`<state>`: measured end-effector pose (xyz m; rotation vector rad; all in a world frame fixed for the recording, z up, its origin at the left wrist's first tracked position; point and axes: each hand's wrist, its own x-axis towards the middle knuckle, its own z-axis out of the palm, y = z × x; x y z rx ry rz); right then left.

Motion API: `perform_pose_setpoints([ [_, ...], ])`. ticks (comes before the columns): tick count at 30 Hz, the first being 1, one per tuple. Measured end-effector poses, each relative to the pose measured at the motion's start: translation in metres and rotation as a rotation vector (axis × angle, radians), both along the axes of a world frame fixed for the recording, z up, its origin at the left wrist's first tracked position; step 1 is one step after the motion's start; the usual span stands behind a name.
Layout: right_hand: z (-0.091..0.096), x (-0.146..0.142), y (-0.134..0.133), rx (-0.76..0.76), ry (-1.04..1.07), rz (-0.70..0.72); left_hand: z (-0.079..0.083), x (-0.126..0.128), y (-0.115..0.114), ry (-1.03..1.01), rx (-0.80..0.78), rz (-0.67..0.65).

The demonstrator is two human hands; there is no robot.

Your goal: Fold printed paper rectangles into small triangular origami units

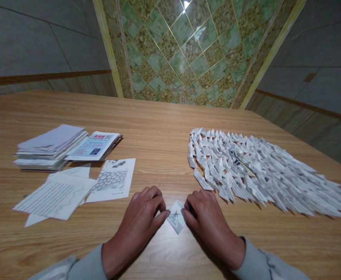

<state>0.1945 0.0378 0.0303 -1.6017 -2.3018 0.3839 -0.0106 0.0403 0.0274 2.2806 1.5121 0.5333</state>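
Between my two hands is a small folded paper diamond (176, 219), printed with dark marks, just above or on the wooden table. My left hand (145, 214) pinches its left corner between thumb and curled fingers. On the opposite corner, my right hand (207, 216) has the same kind of pinch. Right of my hands, many small folded paper boats (246, 167) stand packed in rows, made of printed paper. Loose printed sheets (56, 194) lie to the left, one with a picture of round shapes (113, 181).
Two piles sit at the left: a thick stack of papers (50, 146) and a smaller stack topped by a blue-and-white printed leaflet (93, 146). The wooden table (155, 128) reaches back toward a green and gold tiled wall panel (182, 54). Grey walls flank it.
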Motion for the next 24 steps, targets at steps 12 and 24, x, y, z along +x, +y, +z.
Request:
perform_pose_setpoints([
  [12, -0.009, 0.004, -0.001, -0.03, 0.185, 0.006, -0.009, 0.005, 0.0, -0.085, 0.022, -0.071],
  [24, -0.008, 0.005, -0.001, -0.059, 0.328, 0.158, -0.014, 0.004, -0.005, -0.244, -0.025, -0.112],
])
